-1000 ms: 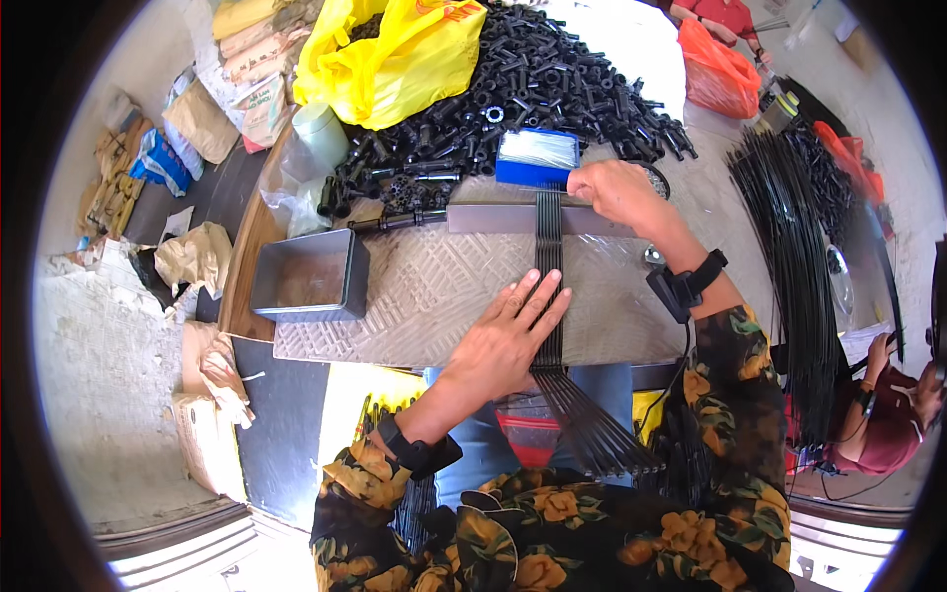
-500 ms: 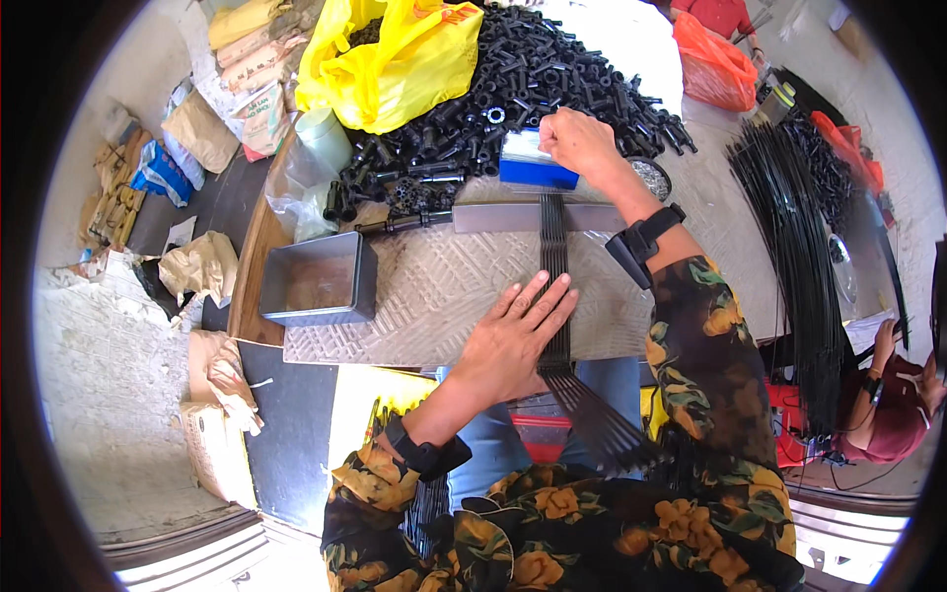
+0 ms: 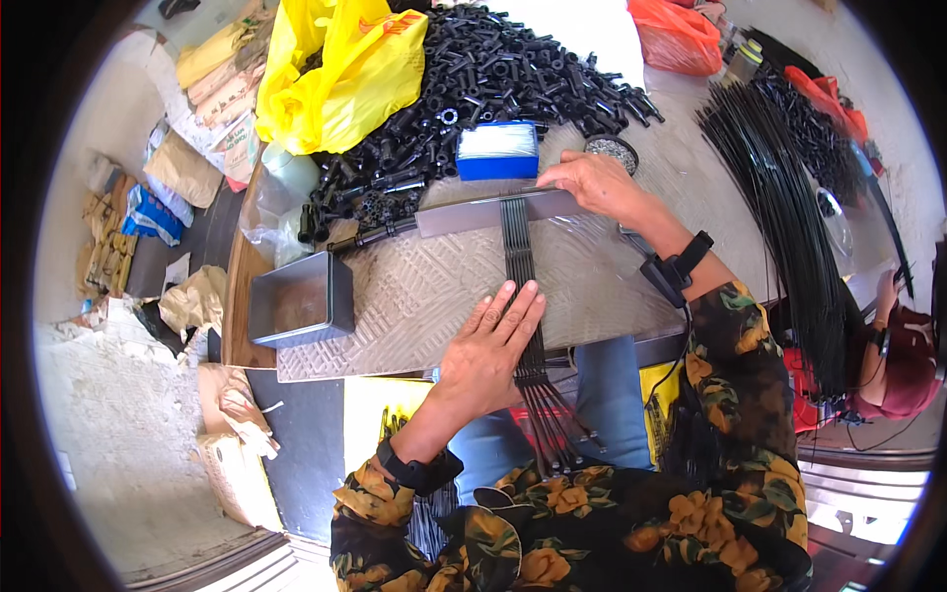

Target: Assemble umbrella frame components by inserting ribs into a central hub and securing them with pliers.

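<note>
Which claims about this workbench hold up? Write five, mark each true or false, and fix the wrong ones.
1. The left hand lies on the thin black rods. True.
2. The left hand is clenched in a fist. False: its fingers are stretched out.
3. The grey tray stands left of the rods. True.
4. The rods are fanned out under the left hand. False: there they lie bunched together.
5. The right hand is by the right part of the metal bar. True.

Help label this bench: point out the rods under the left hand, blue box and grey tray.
Rods (image 3: 519,259), head view: upper shafts.
Blue box (image 3: 498,168), head view: front wall.
Grey tray (image 3: 294,301), head view: inner floor.
</note>
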`<state>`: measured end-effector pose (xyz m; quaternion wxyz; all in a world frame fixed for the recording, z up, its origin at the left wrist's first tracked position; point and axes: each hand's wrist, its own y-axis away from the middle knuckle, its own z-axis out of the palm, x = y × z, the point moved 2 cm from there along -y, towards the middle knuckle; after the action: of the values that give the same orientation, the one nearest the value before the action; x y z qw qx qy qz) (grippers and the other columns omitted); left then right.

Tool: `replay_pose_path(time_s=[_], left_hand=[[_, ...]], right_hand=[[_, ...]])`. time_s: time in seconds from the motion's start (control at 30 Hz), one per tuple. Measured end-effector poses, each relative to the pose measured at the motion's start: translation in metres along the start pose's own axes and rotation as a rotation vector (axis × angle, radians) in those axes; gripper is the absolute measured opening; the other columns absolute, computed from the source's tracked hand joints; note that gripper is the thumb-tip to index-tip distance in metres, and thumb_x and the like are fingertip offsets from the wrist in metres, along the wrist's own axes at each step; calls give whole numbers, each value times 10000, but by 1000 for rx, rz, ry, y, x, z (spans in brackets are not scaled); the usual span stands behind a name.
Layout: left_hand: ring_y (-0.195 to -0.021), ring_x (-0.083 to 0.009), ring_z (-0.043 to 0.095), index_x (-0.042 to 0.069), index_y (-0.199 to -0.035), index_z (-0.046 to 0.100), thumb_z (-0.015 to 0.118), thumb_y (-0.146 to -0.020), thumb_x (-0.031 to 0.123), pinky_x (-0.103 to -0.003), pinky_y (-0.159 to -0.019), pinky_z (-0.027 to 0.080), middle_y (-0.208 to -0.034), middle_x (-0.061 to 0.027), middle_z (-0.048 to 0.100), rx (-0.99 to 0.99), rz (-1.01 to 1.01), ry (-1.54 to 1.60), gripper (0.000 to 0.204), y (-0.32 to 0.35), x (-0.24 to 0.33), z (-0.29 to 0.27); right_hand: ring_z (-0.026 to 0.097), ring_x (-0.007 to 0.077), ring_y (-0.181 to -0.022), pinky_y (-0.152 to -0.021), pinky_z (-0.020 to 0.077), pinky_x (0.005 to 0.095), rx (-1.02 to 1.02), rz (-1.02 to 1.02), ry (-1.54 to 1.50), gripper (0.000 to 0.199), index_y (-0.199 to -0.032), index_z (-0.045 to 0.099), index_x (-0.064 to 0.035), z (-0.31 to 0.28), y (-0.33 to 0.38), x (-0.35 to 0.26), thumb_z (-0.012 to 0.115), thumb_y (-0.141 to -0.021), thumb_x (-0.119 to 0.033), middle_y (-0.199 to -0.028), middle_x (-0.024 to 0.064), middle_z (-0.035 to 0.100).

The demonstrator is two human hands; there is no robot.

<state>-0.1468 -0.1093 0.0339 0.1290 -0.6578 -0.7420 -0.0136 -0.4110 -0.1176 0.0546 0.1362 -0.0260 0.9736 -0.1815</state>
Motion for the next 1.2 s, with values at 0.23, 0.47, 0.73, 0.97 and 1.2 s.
replay_pose_path(time_s=[0.23,0.47,0.73,0.97,1.2], left_hand=[[-1286,-311,279,23,-1330,313,610,-643,600,-398,-1038,258,-1394,-131,293,43,19,-71,945,-2,1,4],[-1285,-313,282,20,-1326,318,627,-625,598,-400,-1038,261,-1392,-131,297,57,8,4,960,-3,3,2],[-1280,-327,286,16,-1321,323,634,-624,592,-414,-1035,264,-1391,-138,297,46,23,-27,956,-3,0,2],[-1281,-325,286,16,-1322,323,628,-625,598,-408,-1035,267,-1390,-138,298,68,15,7,958,-3,1,2],[-1284,-320,283,16,-1320,329,628,-619,602,-405,-1031,275,-1391,-136,298,71,18,-14,961,-2,1,1]], right_hand=[[570,296,-680,-579,419,385,36,2,-24,177,-931,632,-132,-4,5,-3,556,-782,-76,-763,94,548],[585,278,-758,-619,455,390,14,55,-28,167,-900,646,-173,-2,7,1,559,-781,-95,-801,70,576],[591,271,-779,-623,458,388,-32,86,-18,166,-895,647,-182,-2,0,-6,557,-783,-98,-818,67,585],[592,265,-780,-619,458,388,-27,61,26,165,-899,650,-185,-2,1,-4,552,-790,-109,-808,61,588],[592,251,-770,-607,452,378,-15,72,8,170,-893,653,-183,-2,-1,-9,537,-794,-108,-793,47,589]])
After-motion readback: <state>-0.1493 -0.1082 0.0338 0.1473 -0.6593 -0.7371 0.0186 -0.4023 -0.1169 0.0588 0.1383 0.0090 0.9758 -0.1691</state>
